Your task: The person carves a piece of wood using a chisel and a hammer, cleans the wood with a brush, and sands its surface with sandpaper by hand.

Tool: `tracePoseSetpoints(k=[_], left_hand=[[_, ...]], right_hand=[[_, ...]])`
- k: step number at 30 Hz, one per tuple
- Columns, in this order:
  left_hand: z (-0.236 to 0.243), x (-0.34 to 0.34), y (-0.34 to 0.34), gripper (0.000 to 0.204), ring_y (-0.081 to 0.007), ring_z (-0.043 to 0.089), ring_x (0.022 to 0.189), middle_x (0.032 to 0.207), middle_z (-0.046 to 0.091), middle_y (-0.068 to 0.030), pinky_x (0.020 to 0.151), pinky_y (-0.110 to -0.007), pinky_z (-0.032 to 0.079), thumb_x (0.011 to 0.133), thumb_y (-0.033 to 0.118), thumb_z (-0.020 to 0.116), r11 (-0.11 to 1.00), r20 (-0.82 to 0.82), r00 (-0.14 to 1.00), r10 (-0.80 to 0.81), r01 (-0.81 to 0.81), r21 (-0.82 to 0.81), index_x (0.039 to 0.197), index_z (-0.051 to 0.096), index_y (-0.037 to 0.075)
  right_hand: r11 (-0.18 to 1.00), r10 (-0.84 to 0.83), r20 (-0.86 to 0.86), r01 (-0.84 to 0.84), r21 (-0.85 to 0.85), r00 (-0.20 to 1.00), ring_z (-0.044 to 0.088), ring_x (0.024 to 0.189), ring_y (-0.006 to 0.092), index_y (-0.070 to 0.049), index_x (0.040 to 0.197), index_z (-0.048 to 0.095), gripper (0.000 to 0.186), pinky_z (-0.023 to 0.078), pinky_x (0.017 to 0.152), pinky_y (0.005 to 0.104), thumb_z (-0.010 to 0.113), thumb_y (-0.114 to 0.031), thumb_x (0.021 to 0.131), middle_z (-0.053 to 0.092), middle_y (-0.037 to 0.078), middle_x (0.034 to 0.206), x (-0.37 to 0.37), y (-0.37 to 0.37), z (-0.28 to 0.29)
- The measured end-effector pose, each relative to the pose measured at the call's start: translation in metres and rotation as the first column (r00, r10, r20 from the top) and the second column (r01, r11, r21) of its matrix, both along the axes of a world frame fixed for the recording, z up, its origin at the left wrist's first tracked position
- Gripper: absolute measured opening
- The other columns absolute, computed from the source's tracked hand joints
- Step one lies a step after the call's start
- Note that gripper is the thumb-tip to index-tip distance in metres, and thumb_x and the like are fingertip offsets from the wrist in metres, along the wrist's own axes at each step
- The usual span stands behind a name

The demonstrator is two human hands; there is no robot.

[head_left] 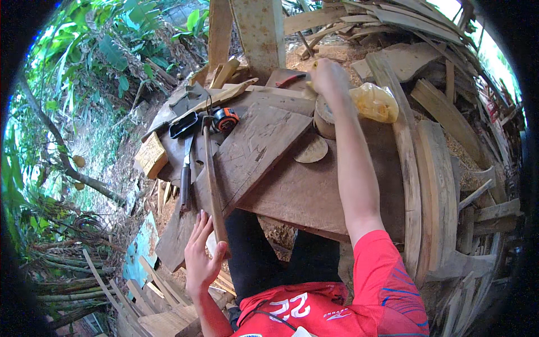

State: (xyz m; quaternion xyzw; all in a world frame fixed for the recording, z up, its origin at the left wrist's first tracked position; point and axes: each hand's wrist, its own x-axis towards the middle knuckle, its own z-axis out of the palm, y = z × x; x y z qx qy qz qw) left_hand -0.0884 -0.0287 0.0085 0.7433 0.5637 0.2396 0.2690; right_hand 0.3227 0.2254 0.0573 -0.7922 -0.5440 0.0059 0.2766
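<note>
Leafy green growth (123,50) crowds the left side while weathered planks (438,185) pile up along the right; between them sits one low brown workbench (297,191); slantwise across it lies one broad board (264,146); and look, the left hand (203,261) is at the near end of one wooden-handled tool (212,180), which lies lengthwise over that board; its fingers are loose and apart, though whether the thumb touches the handle I cannot tell; over on the far side, the right hand (330,81) is curled, a bit of yellow (315,65) peeping out at its edge; what it clamps, I cannot tell; near that wrist, one round block (324,121), one flat disc (311,150), one yellowish plastic bag (379,103); leftward, one orange-and-black tape measure (225,120), one dark-handled blade (186,182), one black case (183,126); for writing, white printing runs across the red shirt (317,309).
</note>
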Motion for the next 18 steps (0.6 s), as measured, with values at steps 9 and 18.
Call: tracePoseSetpoints(k=[9, 18], left_hand=[[0.001, -0.001, 0.000, 0.078, -0.0412, 0.039, 0.146, 0.154, 0.044, -0.0262, 0.119, -0.046, 0.032, 0.094, 0.059, 0.059, 1.000, -0.024, 1.000, 0.016, -0.016, -0.005, 0.142, 0.055, -0.003], [0.001, 0.000, 0.000, 0.077, -0.0400, 0.039, 0.146, 0.153, 0.045, -0.0256, 0.118, -0.046, 0.033, 0.094, 0.057, 0.061, 1.000, -0.041, 0.999, 0.023, -0.022, 0.008, 0.142, 0.055, -0.003]], right_hand=[[0.817, 0.561, -0.342, -0.571, 0.082, 0.754, 0.073, 0.084, 0.0308, 0.001, 0.100, 0.073, 0.045, 0.054, 0.076, 0.0393, 0.069, -0.044, 0.094, 0.075, 0.019, 0.093, -0.077, -0.023, 0.041], [0.942, 0.318, 0.061, -0.323, 0.092, 0.946, 0.072, 0.090, 0.0363, 0.000, 0.097, 0.073, 0.037, 0.055, 0.083, 0.0457, 0.071, -0.037, 0.093, 0.073, 0.022, 0.093, -0.094, -0.016, 0.024]])
